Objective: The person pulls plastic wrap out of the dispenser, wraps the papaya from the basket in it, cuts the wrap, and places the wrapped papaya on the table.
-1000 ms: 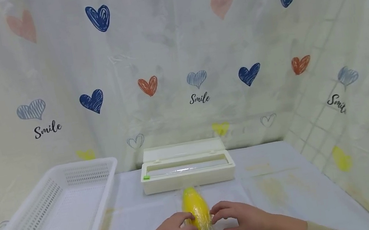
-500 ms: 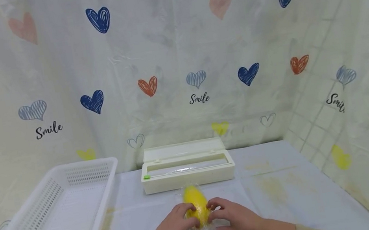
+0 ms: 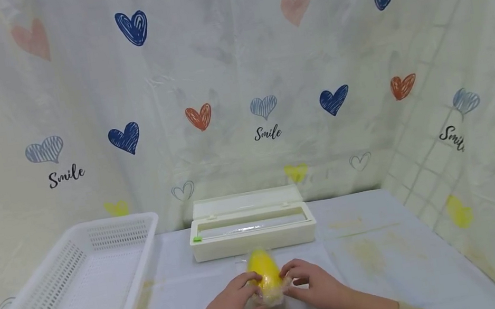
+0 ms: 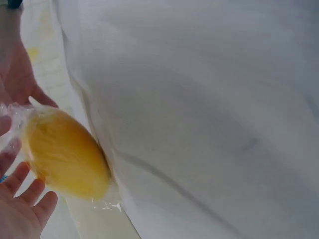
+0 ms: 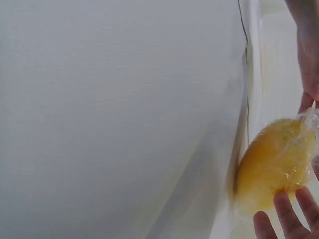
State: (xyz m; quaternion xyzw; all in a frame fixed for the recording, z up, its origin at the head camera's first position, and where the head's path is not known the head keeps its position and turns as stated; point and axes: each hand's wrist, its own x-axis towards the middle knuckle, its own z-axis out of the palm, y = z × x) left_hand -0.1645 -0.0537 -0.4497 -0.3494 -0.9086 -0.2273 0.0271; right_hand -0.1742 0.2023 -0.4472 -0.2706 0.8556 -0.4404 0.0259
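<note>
A yellow mango in clear plastic wrap lies at the front middle of the table in the head view. My left hand holds its left side, with curled fingers on the fruit and thumb near its lower end. From the right, my right hand pinches film close against the fruit. Both wrist views show the mango with film bunched at one end. In the right wrist view, fingertips touch the mango. Part of each hand is cut off by the wrist frames.
Behind the mango stands a white cling film dispenser, lid up, a roll inside and a green slider at its left. A white perforated basket fills the table's left side. A heart-printed curtain hangs behind the table.
Loose film at the mango's near end, which trailed toward me, is now folded up against the fruit. My right hand has shifted slightly up; the dispenser and basket stay put.
</note>
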